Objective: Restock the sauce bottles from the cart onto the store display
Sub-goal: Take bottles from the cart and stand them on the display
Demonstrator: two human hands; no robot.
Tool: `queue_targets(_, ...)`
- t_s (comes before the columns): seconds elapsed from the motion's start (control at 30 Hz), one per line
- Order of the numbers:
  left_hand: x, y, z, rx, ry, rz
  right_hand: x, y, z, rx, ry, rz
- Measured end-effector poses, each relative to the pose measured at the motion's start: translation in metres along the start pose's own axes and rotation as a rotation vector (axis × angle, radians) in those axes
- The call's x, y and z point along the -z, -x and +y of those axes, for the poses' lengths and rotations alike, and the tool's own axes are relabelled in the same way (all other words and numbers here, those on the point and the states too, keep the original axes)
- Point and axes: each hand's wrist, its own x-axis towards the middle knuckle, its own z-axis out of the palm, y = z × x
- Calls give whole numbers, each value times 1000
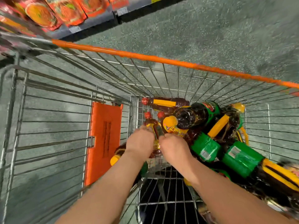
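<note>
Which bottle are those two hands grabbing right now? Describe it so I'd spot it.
Look inside the wire cart, past the orange flap. Both hands, left hand and right hand, close on the small bottle: dark sauce, yellow label, lying apart from the big green-labelled bottles piled to the right.

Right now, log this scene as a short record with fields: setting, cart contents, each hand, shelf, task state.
setting: store aisle, seen looking down into a wire cart with an orange rim
cart contents: dark sauce bottles piled lying down at the right, with yellow or red caps and green or yellow labels
left hand: inside the cart, on a small bottle; grip blurred
right hand: beside the left, on the same bottle
shelf: red packets at top left
task state: bottles not yet on the display
</note>
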Motion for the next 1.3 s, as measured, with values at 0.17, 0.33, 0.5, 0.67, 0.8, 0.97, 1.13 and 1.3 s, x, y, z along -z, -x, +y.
queue_targets(0.17,-27,-54,-10,30,64,-79,-22,-35,0,-7,89,-173)
queue_targets(0.33,-38,-95,-17,81,154,-84,-39,-64,3,-25,111,-205)
queue_targets(0.5,-39,-130,-23,166,265,-77,-42,-77,0,-5,232,-249)
queue_targets(0.67,-39,-158,-18,192,303,-92,-52,-80,0,67,215,-253)
queue_targets(0.8,-47,-169,-13,222,312,-85,-59,-83,5,70,179,-249)
queue_targets(0.97,-44,-178,-13,264,280,-46,-55,-86,4,68,185,-250)
queue_targets(1.13,-35,-173,-12,276,288,-72,-56,-90,3,-14,252,-99)
queue_targets(1.3,-17,-138,-16,319,381,-15,-67,-85,3,-62,247,-41)
